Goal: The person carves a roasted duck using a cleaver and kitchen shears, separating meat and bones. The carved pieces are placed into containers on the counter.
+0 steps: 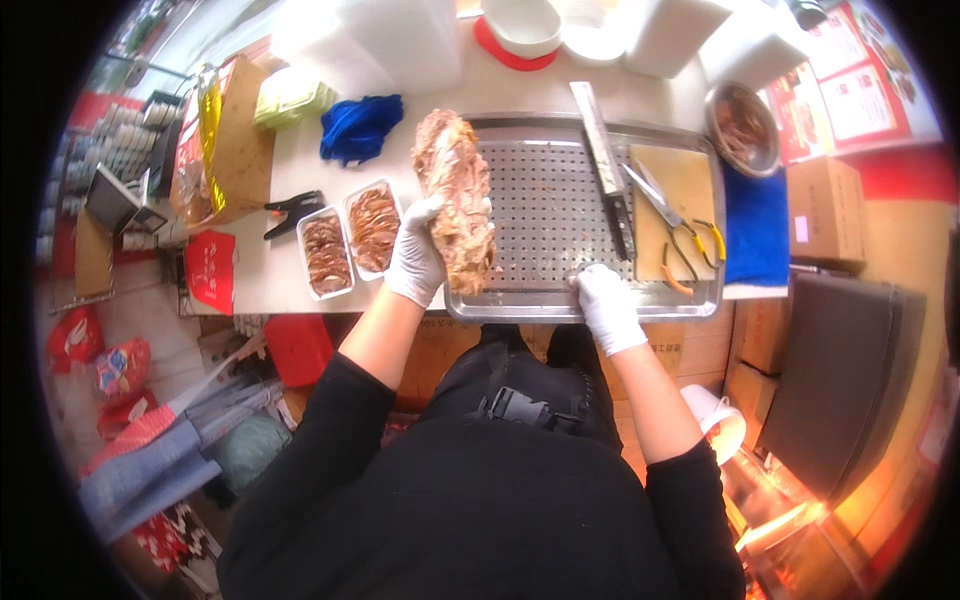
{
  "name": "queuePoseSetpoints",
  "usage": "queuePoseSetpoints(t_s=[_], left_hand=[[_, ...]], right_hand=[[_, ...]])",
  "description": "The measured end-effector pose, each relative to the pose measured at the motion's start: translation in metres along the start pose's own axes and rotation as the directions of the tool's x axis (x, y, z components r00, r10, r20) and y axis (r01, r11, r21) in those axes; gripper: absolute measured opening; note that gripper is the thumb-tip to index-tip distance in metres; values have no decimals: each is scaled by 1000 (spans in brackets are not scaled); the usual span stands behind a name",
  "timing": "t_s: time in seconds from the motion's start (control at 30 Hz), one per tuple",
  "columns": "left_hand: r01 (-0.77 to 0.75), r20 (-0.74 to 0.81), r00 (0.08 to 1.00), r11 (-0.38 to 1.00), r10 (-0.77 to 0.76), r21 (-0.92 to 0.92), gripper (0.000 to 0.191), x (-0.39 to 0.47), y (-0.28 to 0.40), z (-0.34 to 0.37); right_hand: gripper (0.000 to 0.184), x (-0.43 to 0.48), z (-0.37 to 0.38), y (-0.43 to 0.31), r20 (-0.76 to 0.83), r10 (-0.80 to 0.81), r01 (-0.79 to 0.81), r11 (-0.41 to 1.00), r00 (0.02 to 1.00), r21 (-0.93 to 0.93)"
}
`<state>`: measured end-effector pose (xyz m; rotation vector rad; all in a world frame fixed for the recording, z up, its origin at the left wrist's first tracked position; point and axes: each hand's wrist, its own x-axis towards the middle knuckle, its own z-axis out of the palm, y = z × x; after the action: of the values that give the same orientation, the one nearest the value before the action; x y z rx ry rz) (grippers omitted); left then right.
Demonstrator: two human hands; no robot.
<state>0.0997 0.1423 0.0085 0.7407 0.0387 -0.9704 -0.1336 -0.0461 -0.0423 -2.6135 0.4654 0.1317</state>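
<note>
My left hand, in a white glove, grips a cooked poultry carcass and holds it upright over the left end of a perforated metal tray. My right hand, gloved too, has its fingers curled at the tray's front rim; whether they hold anything small is hidden. Beyond it, a long knife with a black handle lies across the tray. On a tan cutting board at the tray's right end rest metal shears with yellow and orange handles. Small scraps dot the tray.
Two white boxes of sliced meat stand left, beside a black clamp. Behind them lies a blue cloth. A metal bowl of meat sits far right above a blue towel. White bowls stand at the back.
</note>
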Motion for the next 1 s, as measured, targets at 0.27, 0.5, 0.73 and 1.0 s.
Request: queuePoseSetpoints(t_s=[0.27, 0.5, 0.73, 1.0], left_hand=[[-106, -18, 993, 965, 114, 240, 59, -11, -19, -16], [-106, -18, 993, 964, 114, 243, 65, -9, -44, 18], [-63, 192, 981, 988, 36, 138, 65, 21, -72, 43], [-296, -7, 951, 912, 310, 286, 80, -17, -96, 103]], right_hand=[[13, -90, -67, 36, -98, 652, -103, 263, 752, 959], [21, -420, -46, 212, -107, 994, -92, 106, -9, 990], [52, -680, -56, 357, 184, 903, -246, -295, -389, 923], [23, -708, -104, 423, 45, 911, -415, -230, -410, 880]])
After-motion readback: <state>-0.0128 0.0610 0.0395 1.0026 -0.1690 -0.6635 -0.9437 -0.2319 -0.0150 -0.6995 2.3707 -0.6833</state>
